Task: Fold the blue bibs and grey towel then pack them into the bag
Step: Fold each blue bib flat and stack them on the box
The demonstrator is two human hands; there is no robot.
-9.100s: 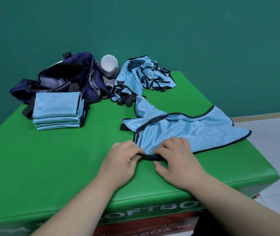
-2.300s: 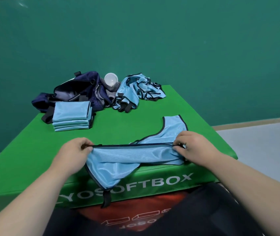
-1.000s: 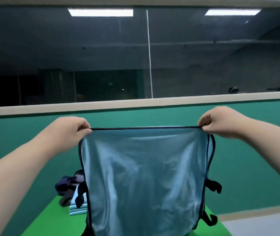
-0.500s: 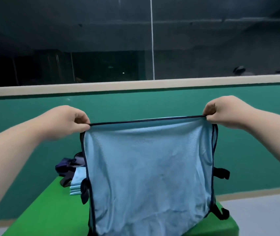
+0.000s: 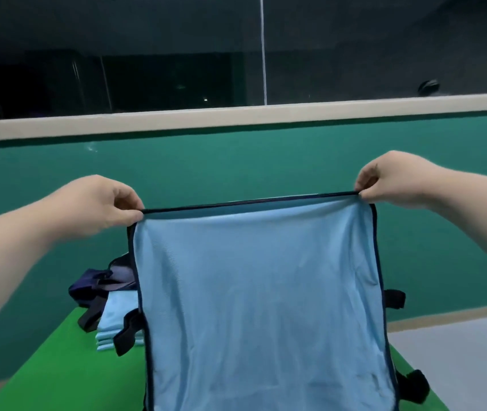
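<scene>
Blue bib (image 5: 260,292) pinched by left hand (image 5: 100,206), right hand (image 5: 396,179); behind, half-hidden bag (image 5: 94,284), folded bibs (image 5: 117,312).

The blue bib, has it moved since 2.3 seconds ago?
Yes, upward. The left hand and right hand pinch the top hem of the blue bib, which hangs spread, high over the green box; earlier it lay across the box's front edge.
</scene>
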